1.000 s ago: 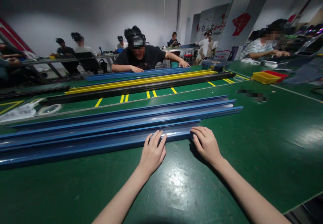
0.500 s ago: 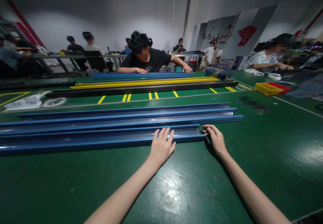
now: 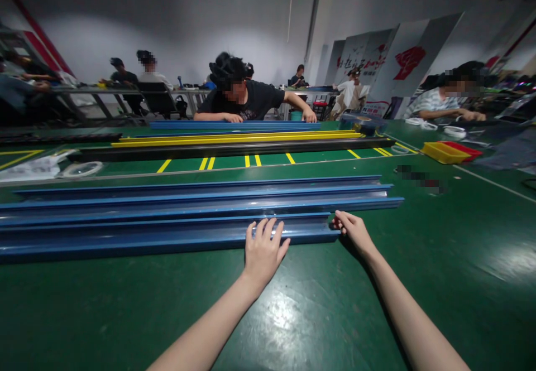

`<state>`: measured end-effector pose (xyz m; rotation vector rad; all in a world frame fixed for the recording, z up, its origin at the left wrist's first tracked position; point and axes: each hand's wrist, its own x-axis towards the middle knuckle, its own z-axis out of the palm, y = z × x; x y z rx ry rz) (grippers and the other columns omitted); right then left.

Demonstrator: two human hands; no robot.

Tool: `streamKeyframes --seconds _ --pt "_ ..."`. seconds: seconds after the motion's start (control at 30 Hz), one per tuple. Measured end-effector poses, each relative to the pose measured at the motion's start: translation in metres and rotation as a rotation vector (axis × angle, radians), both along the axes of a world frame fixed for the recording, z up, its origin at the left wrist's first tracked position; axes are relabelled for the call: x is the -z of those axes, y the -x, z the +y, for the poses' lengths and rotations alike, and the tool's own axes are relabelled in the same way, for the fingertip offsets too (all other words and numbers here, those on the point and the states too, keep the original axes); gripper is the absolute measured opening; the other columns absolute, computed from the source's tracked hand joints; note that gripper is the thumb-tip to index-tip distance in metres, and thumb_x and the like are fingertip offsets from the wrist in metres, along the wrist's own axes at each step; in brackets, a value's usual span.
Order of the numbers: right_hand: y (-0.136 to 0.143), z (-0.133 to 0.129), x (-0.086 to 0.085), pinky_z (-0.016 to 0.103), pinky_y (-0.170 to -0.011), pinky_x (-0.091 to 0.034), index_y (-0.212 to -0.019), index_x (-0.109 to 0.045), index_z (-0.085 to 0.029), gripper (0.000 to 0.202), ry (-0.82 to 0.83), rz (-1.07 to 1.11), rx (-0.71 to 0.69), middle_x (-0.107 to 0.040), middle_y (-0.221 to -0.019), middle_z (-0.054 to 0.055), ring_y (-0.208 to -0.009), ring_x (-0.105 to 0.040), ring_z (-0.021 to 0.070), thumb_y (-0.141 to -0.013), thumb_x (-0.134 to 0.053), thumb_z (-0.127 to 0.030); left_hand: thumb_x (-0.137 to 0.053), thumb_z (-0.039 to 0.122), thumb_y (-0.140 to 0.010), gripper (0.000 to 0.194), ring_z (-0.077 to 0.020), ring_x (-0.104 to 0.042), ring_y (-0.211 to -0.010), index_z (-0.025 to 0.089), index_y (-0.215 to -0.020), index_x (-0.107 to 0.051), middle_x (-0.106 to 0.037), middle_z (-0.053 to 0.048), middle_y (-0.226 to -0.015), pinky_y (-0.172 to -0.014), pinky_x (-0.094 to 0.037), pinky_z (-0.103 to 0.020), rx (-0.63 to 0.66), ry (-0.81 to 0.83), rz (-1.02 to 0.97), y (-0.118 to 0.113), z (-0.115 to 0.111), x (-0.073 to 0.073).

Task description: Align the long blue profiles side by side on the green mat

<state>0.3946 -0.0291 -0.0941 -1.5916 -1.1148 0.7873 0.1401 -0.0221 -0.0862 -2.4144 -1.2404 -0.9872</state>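
Note:
The nearest long blue channel profile (image 3: 167, 240) lies lengthwise across the green table, its right end in front of me. My left hand (image 3: 263, 248) rests over its near edge with fingers spread, close to that end. At the channel's right tip, my right hand (image 3: 352, 229) has its thumb and fingers drawn together in a pinch. Whatever is between those fingertips, if anything, is too small to make out. Just behind are more blue channels (image 3: 293, 201), lying parallel, with right ends reaching farther right.
Across the table, a black profile (image 3: 234, 150) and yellow profiles (image 3: 243, 138) lie lengthwise. A co-worker (image 3: 255, 100) leans over another blue profile (image 3: 234, 125) there. Yellow (image 3: 441, 152) and red trays stand at right. A clear tape roll (image 3: 82, 170) lies at left.
My right hand's fingers have drawn closer together at the channel's end. My left hand has shifted slightly left and stays spread on the channel. The view has tilted slightly.

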Motion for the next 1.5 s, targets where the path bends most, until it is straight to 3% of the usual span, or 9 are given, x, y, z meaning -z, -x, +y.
streamKeyframes --seconds 0.17,0.37,0.47,0.8,1.07,1.5 --pt "0.0008 0.0000 -0.0033 0.023 -0.049 -0.027 -0.056 -0.052 -0.016 0.041 0.016 -0.107 -0.038 -0.045 -0.051 -0.002 -0.050 -0.038 0.0088 -0.071 -0.048 -0.054 -0.047 0.035 -0.081 0.030 -0.0232 -0.048 -0.102 0.020 -0.106 -0.056 -0.055 -0.008 -0.114 -0.088 -0.032 -0.042 -0.021 -0.010 0.006 -0.0008 -0.0004 0.0008" --pt "0.0002 -0.0010 -0.0079 0.023 -0.063 -0.032 -0.056 -0.052 -0.016 0.036 0.030 -0.127 -0.239 -0.053 -0.060 -0.001 -0.063 -0.046 0.0113 -0.071 -0.052 -0.049 -0.049 0.038 -0.079 0.035 -0.0266 -0.045 -0.105 0.020 -0.108 -0.056 -0.055 -0.008 -0.115 -0.084 -0.032 -0.042 -0.112 0.043 0.034 -0.0024 -0.0025 -0.0008" --pt "-0.0010 -0.0015 -0.0091 0.024 -0.064 -0.033 -0.059 -0.054 -0.017 0.032 0.035 -0.114 -0.268 -0.055 -0.062 0.000 -0.064 -0.047 0.0120 -0.070 -0.054 -0.047 -0.049 0.037 -0.079 0.033 -0.0255 -0.047 -0.101 0.020 -0.106 -0.057 -0.057 -0.008 -0.111 -0.083 -0.033 -0.042 -0.105 0.038 0.056 -0.0023 -0.0024 -0.0015" --pt "-0.0045 0.0014 -0.0018 0.023 -0.058 -0.032 -0.056 -0.050 -0.018 0.028 0.010 -0.080 -0.256 -0.049 -0.056 -0.002 -0.059 -0.044 0.0102 -0.070 -0.054 -0.041 -0.047 0.032 -0.080 0.027 -0.0221 -0.053 -0.092 0.019 -0.102 -0.058 -0.060 -0.007 -0.108 -0.078 -0.036 -0.037 -0.045 -0.051 0.108 -0.0003 -0.0010 0.0020" --pt "-0.0014 0.0019 -0.0024 0.022 -0.047 -0.025 -0.061 -0.052 -0.017 0.036 0.036 -0.108 -0.091 -0.047 -0.054 -0.003 -0.048 -0.035 0.0076 -0.074 -0.045 -0.050 -0.046 0.029 -0.081 0.025 -0.0202 -0.054 -0.086 0.017 -0.099 -0.059 -0.063 -0.007 -0.101 -0.075 -0.036 -0.035 0.000 -0.099 0.115 0.0000 0.0002 0.0022" --pt "-0.0023 0.0025 0.0003 0.023 -0.060 -0.035 -0.060 -0.052 -0.017 0.030 0.017 -0.157 -0.144 -0.054 -0.058 -0.001 -0.059 -0.048 0.0118 -0.069 -0.053 -0.047 -0.047 0.027 -0.080 0.021 -0.0187 -0.054 -0.079 0.015 -0.092 -0.059 -0.064 -0.005 -0.092 -0.072 -0.036 -0.033 0.045 -0.079 0.127 0.0004 0.0019 0.0020"
